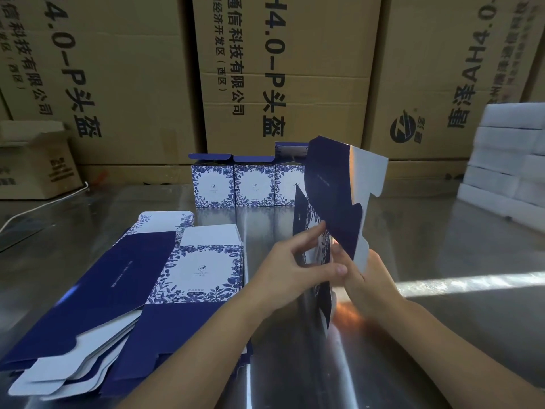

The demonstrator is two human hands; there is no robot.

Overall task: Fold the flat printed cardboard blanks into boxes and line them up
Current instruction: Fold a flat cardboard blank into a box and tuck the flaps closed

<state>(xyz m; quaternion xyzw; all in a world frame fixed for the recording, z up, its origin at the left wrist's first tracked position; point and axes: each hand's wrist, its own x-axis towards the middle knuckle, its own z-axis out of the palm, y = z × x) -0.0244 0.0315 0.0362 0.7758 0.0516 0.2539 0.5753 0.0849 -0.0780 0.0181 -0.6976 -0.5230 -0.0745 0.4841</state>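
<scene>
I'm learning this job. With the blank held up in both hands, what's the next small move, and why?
Probably push the held blank open into a square tube: left hand and right hand pinch it, nearly flat, while three folded boxes stand in a row behind.

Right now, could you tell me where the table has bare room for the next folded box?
Bare table runs between the row of folded boxes and the white foam stack. Another lies between the row and the small brown carton, behind the flat blanks. Front left is crowded with those blanks; left hand and right hand hold a blank at centre.
</scene>
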